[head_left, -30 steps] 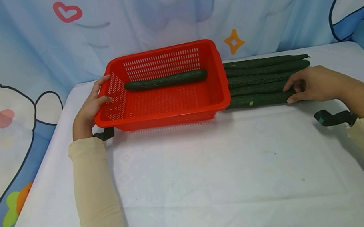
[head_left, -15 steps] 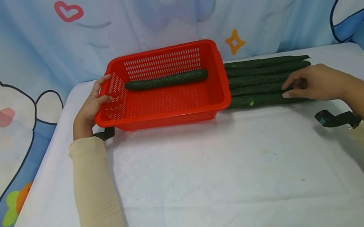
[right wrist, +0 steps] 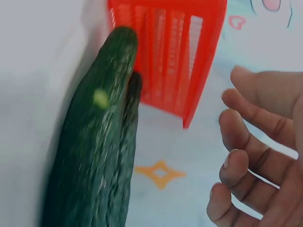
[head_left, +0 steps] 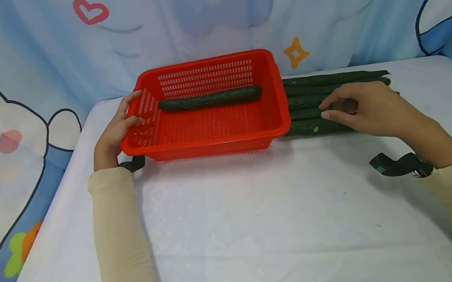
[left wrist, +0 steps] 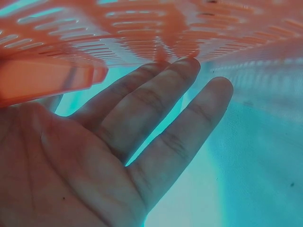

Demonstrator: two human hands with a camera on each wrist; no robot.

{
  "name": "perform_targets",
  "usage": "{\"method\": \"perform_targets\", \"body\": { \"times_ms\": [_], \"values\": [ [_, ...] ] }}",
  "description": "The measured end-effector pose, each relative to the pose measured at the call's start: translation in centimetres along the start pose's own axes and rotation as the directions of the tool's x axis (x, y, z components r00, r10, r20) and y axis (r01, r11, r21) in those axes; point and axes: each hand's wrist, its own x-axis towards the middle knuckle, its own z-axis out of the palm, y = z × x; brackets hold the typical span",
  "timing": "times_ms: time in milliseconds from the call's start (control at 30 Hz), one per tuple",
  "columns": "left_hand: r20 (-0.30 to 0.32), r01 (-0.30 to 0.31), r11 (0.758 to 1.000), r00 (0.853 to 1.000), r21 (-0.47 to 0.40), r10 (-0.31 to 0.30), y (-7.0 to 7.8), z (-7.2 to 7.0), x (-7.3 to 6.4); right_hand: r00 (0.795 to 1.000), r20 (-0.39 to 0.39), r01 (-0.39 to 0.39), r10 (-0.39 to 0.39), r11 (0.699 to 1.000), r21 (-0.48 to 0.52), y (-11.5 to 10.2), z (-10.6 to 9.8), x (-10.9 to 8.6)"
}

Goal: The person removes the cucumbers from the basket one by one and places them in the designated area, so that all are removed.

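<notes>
A red plastic basket (head_left: pixel 206 132) with slotted walls stands on the table, one cucumber (head_left: pixel 209 99) lying across inside it. My left hand (head_left: pixel 113 135) grips the basket's left end by the rim. In the left wrist view, several fingers (left wrist: pixel 165 132) reach along the outside of the slotted wall. To the right of the basket, several cucumbers (head_left: pixel 312 127) lie side by side, their left ends hidden by it. Above them is my right hand (head_left: pixel 367 108), fingers loosely bent and holding nothing. In the right wrist view a gap separates it from the nearest cucumber (right wrist: pixel 94 137).
A white cloth covers the table (head_left: pixel 246 228). Behind it hangs a blue curtain (head_left: pixel 204 18) with printed cartoon figures, close to the basket's back edge. Each wrist carries a small black camera mount (head_left: pixel 400 164).
My right hand has moved left over the cucumbers, toward the basket, still holding nothing. My left hand keeps its hold on the basket. The head view has shifted slightly.
</notes>
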Motion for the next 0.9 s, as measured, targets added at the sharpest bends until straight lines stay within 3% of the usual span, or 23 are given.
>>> {"method": "perform_targets", "body": {
  "times_ms": [133,300,500,633,700,767,867,900],
  "values": [
    [-0.003,0.004,1.000,1.000,-0.007,-0.004,0.0,0.1,0.3,0.998,-0.064,0.029,-0.026,0.998,0.053,-1.0,0.2,0.6],
    [-0.009,0.005,1.000,1.000,0.002,-0.005,0.0,-0.1,0.3,0.998,-0.066,0.019,-0.010,0.992,0.126,-2.6,-0.3,2.4],
    [-0.016,0.021,0.999,1.000,0.031,-0.021,0.1,-0.3,-0.1,0.999,-0.045,0.016,-0.006,0.970,0.243,-5.0,-1.9,6.9],
    [-0.007,0.008,1.000,1.000,0.019,-0.008,0.0,-0.4,-0.2,1.000,-0.003,-0.023,0.025,0.951,0.309,-5.7,-1.7,10.8],
    [-0.002,-0.001,1.000,1.000,0.019,0.001,0.0,-0.3,-0.1,0.995,0.060,-0.096,0.079,0.916,0.389,-5.9,-1.3,12.7],
    [0.002,-0.007,1.000,1.000,0.018,0.007,-0.1,-0.3,-0.1,0.979,0.147,-0.196,0.140,0.840,0.505,-5.8,-0.7,14.6],
    [0.004,-0.011,1.000,1.000,0.013,0.011,-0.1,-0.2,0.1,0.933,0.300,-0.347,0.198,0.711,0.611,-5.6,0.3,17.1],
    [0.004,-0.012,1.000,1.000,0.011,0.012,-0.1,-0.1,0.1,0.913,0.352,-0.391,0.204,0.681,0.619,-5.5,0.6,17.8]
  ]
}}
